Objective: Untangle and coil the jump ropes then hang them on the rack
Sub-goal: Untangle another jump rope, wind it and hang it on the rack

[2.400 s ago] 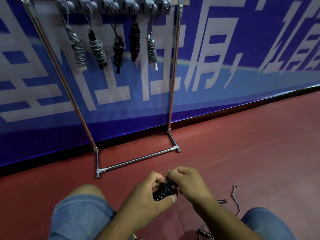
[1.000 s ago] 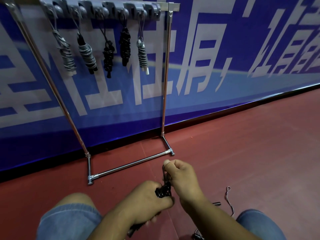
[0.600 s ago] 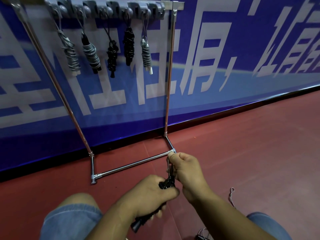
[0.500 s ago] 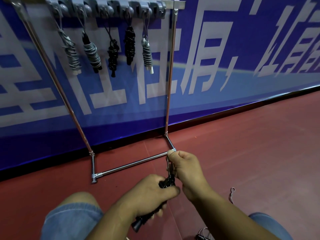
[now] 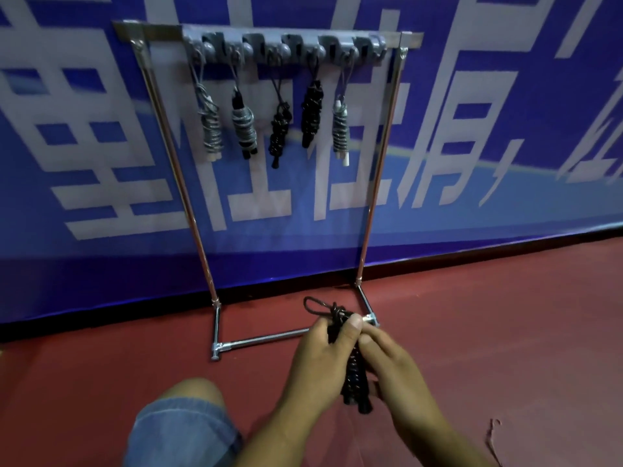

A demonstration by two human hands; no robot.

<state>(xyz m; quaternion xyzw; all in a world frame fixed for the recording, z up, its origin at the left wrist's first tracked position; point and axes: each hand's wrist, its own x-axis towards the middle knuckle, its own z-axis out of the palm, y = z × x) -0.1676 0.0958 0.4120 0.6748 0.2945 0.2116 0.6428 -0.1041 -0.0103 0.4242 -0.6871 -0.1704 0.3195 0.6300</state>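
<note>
Hidden by my hands

My left hand [image 5: 317, 358] and right hand [image 5: 394, 369] cover much of the black coiled jump rope [image 5: 354, 382], so its handles may be inside my grip; the rack's front bar [image 5: 263, 339] vanishes behind my left hand, and the hooks [image 5: 285, 50] are a blur.

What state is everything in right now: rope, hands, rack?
Black jump rope, coiled, loop free at top, not yet hung.
Left hand, grips the coil.
Right hand, grips the coil.
Rack, upright, five coiled ropes hanging on it.
Loose cord, lying on the floor.
</note>
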